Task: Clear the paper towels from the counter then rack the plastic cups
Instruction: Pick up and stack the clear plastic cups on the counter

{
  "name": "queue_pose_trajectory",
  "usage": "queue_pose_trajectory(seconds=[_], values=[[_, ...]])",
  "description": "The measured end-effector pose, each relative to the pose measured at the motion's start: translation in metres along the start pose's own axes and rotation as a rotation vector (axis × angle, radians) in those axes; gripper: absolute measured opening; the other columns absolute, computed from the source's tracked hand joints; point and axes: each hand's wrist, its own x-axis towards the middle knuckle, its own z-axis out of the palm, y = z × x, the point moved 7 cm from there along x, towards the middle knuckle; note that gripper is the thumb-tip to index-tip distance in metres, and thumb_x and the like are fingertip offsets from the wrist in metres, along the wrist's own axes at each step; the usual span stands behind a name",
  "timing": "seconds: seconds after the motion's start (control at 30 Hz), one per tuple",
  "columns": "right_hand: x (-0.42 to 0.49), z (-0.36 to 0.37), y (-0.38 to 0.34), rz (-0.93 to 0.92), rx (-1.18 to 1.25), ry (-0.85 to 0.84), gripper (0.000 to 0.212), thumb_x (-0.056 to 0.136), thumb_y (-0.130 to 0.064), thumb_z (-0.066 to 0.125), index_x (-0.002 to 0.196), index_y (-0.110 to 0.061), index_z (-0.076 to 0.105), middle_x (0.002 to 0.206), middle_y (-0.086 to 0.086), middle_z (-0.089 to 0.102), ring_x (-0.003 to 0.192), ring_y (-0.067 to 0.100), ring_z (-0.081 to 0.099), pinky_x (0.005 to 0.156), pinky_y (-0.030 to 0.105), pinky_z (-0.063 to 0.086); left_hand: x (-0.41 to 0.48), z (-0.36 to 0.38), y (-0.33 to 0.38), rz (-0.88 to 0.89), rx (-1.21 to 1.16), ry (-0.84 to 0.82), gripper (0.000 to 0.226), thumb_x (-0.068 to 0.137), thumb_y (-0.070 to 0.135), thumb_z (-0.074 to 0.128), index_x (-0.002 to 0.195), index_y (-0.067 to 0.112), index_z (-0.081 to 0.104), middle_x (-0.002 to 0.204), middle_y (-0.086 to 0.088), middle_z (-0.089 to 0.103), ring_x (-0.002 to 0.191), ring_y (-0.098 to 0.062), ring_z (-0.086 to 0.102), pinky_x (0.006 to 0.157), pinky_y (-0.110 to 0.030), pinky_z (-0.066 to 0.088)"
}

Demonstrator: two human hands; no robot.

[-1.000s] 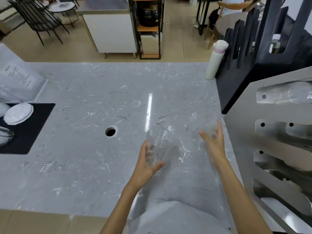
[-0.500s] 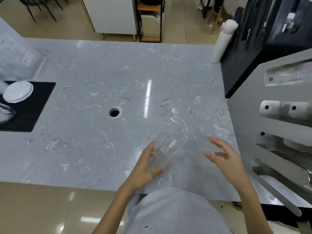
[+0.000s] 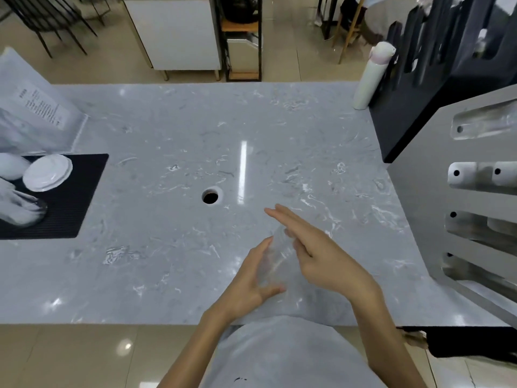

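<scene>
A clear plastic cup is held tilted just above the grey marble counter, near its front edge. My left hand grips the cup from the left and below. My right hand lies over the cup's right side with its fingers stretched out flat, touching it. Much of the cup is hidden between the two hands. At the right stands a grey metal cup rack with slots, some holding clear cups. No paper towels are in view on the counter.
A round hole sits in the counter's middle. A black mat at the left carries a white lid and clear cups. A white bottle stands at the back right beside a black rack. A plastic-wrapped pack lies far left.
My right hand has swung left and come down onto the cup held by my left hand. Both hands and the cup have drawn closer to the counter's front edge.
</scene>
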Motion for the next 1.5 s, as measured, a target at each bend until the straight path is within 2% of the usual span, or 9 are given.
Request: queue_pose_trajectory(seconds=[0.33,0.53,0.7,0.87,1.0,1.1,1.23,1.37,1.5], values=[[0.026,0.035,-0.029,0.129,0.015,0.225,0.050,0.098,-0.068,0.027,0.147,-0.065,0.017,0.163,-0.032,0.004,0.149,-0.010,-0.012,0.124,0.040,0.000,-0.016,-0.070,-0.017,0.025,-0.168,-0.039,0.095,0.082,0.046,0.082,0.152,0.054,0.018,0.155,0.034,0.031,0.141,0.008,0.037,0.103,-0.026,0.039],[0.030,0.064,-0.040,0.185,0.377,0.436,0.049,0.096,-0.070,0.022,0.145,-0.064,0.028,0.154,-0.044,0.022,0.148,-0.010,0.017,0.117,0.022,0.016,-0.019,-0.090,-0.017,0.060,-0.166,-0.121,0.095,0.080,0.048,0.082,0.147,0.061,0.016,0.153,0.042,0.025,0.143,0.013,0.029,0.107,-0.023,0.035],[0.029,0.081,-0.038,0.237,0.460,0.413,0.065,0.081,-0.088,0.014,0.143,-0.069,0.022,0.162,-0.030,0.019,0.153,0.000,0.009,0.125,0.043,0.007,-0.019,-0.092,-0.020,0.079,-0.206,-0.257,0.100,0.078,0.061,0.076,0.148,0.064,0.005,0.162,0.022,0.022,0.149,-0.005,0.031,0.121,-0.042,0.032],[0.014,0.062,-0.039,0.043,0.641,0.462,0.065,0.093,-0.074,0.024,0.154,-0.051,0.023,0.162,-0.027,0.024,0.152,-0.002,0.012,0.120,0.040,0.008,-0.006,-0.072,-0.003,0.105,-0.272,-0.266,0.103,0.071,0.065,0.077,0.147,0.061,0.007,0.142,0.007,0.056,0.134,-0.004,0.052,0.114,-0.037,0.043],[-0.021,0.024,-0.014,0.020,0.669,0.841,0.063,0.099,-0.055,0.045,0.152,-0.021,0.041,0.154,-0.003,0.048,0.147,0.012,0.036,0.119,0.039,0.022,0.010,-0.051,0.013,0.113,-0.380,-0.261,0.087,0.080,0.057,0.075,0.144,0.063,0.015,0.136,0.035,0.055,0.126,0.009,0.056,0.092,-0.010,0.050],[-0.056,0.014,0.015,0.167,0.605,0.972,0.050,0.094,-0.055,0.052,0.140,-0.035,0.053,0.142,-0.012,0.059,0.136,0.000,0.047,0.111,0.028,0.034,0.023,-0.036,0.019,0.002,-0.497,-0.243,0.067,0.100,0.030,0.060,0.153,0.038,0.020,0.123,0.015,0.069,0.115,-0.005,0.066,0.096,-0.026,0.055],[-0.095,0.028,0.048,0.321,0.542,0.805,0.062,0.082,-0.074,0.055,0.140,-0.056,0.044,0.142,-0.029,0.052,0.130,-0.015,0.044,0.102,0.022,0.036,0.033,-0.008,0.040,-0.017,-0.496,-0.288,0.066,0.099,0.048,0.050,0.143,0.001,0.035,0.090,0.012,0.062,0.085,0.009,0.067,0.096,-0.036,0.055],[-0.116,0.030,0.064,0.313,0.651,0.739,0.075,0.076,-0.071,0.067,0.144,-0.057,0.039,0.144,-0.031,0.049,0.133,-0.004,0.048,0.105,0.033,0.046,0.037,0.034,0.071,-0.034,-0.622,-0.371,0.097,0.085,0.072,0.056,0.152,0.005,0.034,0.135,-0.009,0.065,0.130,-0.024,0.060,0.113,-0.042,0.044],[-0.129,-0.011,0.071,0.258,0.672,0.818,0.075,0.074,-0.067,0.074,0.141,-0.053,0.045,0.143,-0.030,0.050,0.130,-0.003,0.053,0.100,0.035,0.049,0.048,0.084,0.104,0.020,-0.574,-0.368,0.087,0.085,0.078,0.050,0.152,0.023,0.039,0.145,-0.006,0.058,0.137,-0.024,0.053,0.119,-0.051,0.034]])
